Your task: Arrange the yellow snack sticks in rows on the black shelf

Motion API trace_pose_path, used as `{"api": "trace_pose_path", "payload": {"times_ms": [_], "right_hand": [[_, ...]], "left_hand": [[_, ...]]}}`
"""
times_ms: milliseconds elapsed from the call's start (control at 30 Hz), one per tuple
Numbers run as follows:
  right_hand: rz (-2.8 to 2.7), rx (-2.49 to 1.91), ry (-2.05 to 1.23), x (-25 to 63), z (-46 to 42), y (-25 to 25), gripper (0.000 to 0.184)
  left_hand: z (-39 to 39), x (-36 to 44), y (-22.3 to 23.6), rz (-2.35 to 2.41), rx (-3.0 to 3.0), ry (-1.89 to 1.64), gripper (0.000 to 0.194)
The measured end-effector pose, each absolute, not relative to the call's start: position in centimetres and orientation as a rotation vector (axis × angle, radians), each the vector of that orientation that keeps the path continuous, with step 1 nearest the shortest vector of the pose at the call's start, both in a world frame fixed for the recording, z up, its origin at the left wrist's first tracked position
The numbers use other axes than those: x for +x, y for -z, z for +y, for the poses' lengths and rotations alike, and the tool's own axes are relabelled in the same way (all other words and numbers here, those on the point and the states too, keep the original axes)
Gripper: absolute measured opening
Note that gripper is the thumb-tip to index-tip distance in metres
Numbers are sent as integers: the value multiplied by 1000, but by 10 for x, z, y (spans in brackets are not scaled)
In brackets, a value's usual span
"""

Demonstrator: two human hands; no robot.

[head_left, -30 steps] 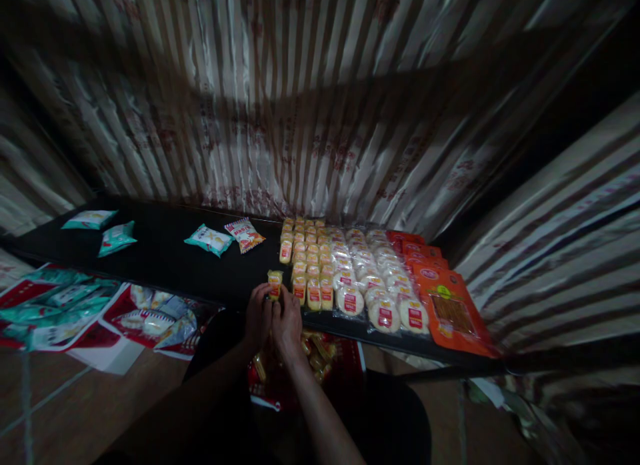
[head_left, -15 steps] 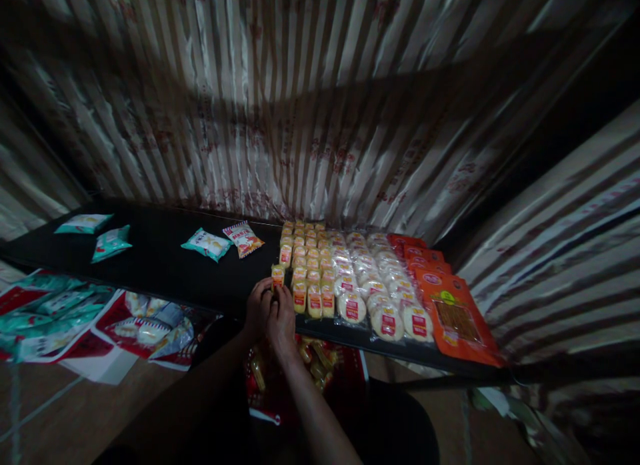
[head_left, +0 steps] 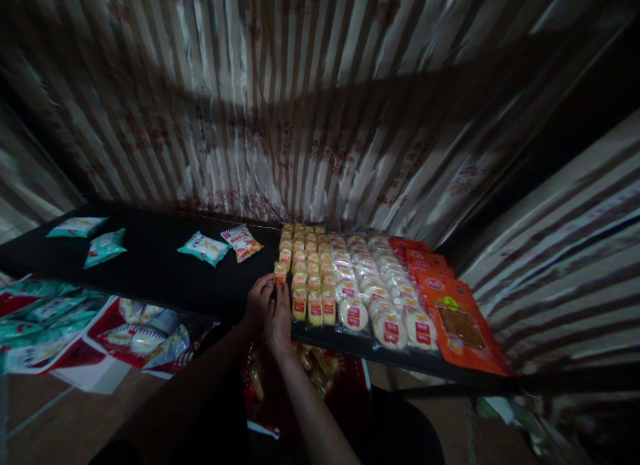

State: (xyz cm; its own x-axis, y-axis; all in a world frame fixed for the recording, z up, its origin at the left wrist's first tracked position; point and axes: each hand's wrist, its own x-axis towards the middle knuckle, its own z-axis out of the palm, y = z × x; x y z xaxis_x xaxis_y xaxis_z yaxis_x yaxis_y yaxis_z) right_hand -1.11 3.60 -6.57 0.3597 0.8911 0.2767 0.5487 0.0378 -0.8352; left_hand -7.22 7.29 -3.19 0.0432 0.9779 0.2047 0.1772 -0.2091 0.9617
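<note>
A small yellow wrapped snack with a red label stands upright at the left edge of the rows of matching yellow snacks. My left hand closes on it from the left, and my right hand grips its lower right side. Both hands are side by side over the black shelf, their fingertips partly hidden. Right of the yellow rows lie rows of round white crackers in clear wrappers.
Orange packets overlap at the right end. Teal bags and a white-and-red bag lie on the left. Below the shelf are a red box of yellow snacks and boxes holding teal bags and other packets. A striped curtain hangs behind.
Both hands have moved slightly away from me with the yellow snack, bringing it closer to the left column of the rows. The view has shifted a little.
</note>
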Motion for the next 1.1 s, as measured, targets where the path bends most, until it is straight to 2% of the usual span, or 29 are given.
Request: {"api": "trace_pose_path", "payload": {"times_ms": [1100], "right_hand": [[-1330,-1605,-390,-7,52,67,54]], "left_hand": [[101,-62,57,1174,1592,-1217,34]]}}
